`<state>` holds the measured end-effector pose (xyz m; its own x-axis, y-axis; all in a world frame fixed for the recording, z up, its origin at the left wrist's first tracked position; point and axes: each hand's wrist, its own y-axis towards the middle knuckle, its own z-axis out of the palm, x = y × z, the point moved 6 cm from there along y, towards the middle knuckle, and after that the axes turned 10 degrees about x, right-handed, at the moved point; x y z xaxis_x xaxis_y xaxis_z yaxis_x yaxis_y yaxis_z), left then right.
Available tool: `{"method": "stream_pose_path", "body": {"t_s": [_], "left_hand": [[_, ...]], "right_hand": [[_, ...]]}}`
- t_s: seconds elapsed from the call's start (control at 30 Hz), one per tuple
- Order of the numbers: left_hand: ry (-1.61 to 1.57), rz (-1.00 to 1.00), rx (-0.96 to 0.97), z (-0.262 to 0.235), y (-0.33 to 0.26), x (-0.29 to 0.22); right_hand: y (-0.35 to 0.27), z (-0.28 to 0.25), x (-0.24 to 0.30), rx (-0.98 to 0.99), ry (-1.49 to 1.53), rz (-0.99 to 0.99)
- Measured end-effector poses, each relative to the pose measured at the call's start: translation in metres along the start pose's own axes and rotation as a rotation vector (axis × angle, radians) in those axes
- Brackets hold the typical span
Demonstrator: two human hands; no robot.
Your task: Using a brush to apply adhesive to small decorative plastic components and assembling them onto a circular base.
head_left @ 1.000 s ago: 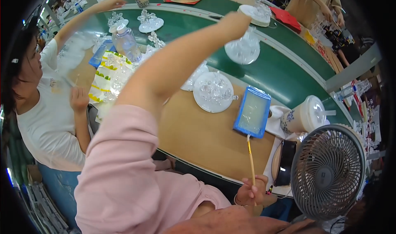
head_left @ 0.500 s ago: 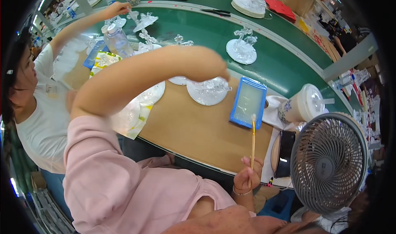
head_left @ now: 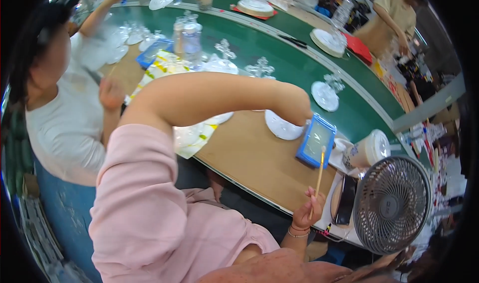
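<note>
My right hand (head_left: 308, 212) is closed round a thin wooden paintbrush (head_left: 318, 183) with a gold-coloured ferrule. Its pale tip points up at a blue-rimmed tray (head_left: 310, 155) with a cloudy pale layer inside, and appears over the tray's near end. Stretched across the work surface, my left arm ends in my left hand (head_left: 294, 103), bent downward; its fingers are hidden from view. Just below that hand lies a round white disc (head_left: 284, 127), partly covered by it. Whether the left hand touches or holds anything cannot be made out.
Clear plastic figures on white discs, one of them a disc (head_left: 325, 97), stand along the green belt (head_left: 279, 58). A grey fan (head_left: 391, 205), a lidded drink cup (head_left: 368, 149) and a dark case (head_left: 345, 200) sit at right. A co-worker in white (head_left: 65, 128) works at left.
The whole view has shifted, with the table things lying further right. My left hand has come nearer the blue tray. The co-worker's raised hand now lifts a clear figure on a disc.
</note>
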<state>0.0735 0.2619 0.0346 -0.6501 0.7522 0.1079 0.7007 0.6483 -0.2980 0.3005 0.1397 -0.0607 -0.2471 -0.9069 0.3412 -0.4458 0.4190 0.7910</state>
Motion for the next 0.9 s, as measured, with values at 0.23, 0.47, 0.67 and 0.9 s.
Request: {"method": "stream_pose_path", "body": {"t_s": [0.23, 0.47, 0.67, 0.9], "left_hand": [[0.16, -0.189, -0.269, -0.043, -0.058, 0.013], [0.022, -0.505, -0.811, -0.058, -0.125, -0.044], [-0.279, -0.435, -0.828, 0.029, -0.107, -0.057], [-0.672, -0.593, -0.969, 0.102, -0.118, -0.068]], "right_hand": [[-0.002, -0.003, 0.009, -0.062, 0.035, 0.024], [0.002, -0.042, 0.029, -0.216, -0.234, -0.092], [0.038, -0.051, 0.038, -0.224, -0.433, -0.112], [0.04, -0.053, 0.014, -0.218, -0.345, -0.024]]}}
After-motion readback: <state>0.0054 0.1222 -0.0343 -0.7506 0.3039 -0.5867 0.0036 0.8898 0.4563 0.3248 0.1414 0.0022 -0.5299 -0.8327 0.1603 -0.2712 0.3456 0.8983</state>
